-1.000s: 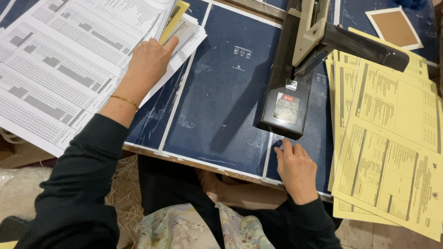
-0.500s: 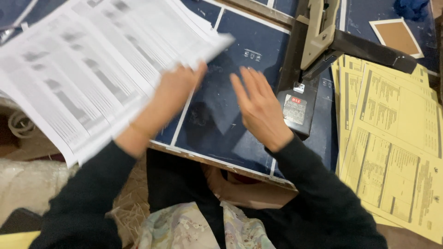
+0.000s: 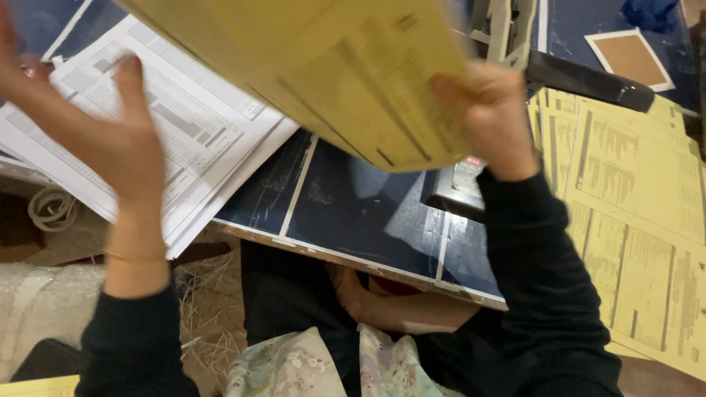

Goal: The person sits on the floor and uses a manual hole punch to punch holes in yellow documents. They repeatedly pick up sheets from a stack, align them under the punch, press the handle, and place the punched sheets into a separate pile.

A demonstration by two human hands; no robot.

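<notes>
My right hand (image 3: 491, 116) grips the right edge of a yellow printed sheet (image 3: 323, 66), held up in the air across the top of the view and blurred. My left hand (image 3: 110, 140) is raised at the left with fingers spread, above a stack of white printed sheets (image 3: 206, 140); it holds nothing that I can see. The yellow sheet hides part of a large black stapler (image 3: 566, 73) on the dark blue board (image 3: 353, 213).
A pile of yellow printed sheets (image 3: 632, 191) lies at the right. A brown card (image 3: 631, 59) rests at the far right on the board. Straw (image 3: 206, 294) and a white cord (image 3: 48, 209) lie on the floor at the left, below the board's near edge.
The right hand has taken a yellow sheet and lifted it up across the view. The left hand has let go of the white sheets, which lie back on the stack.
</notes>
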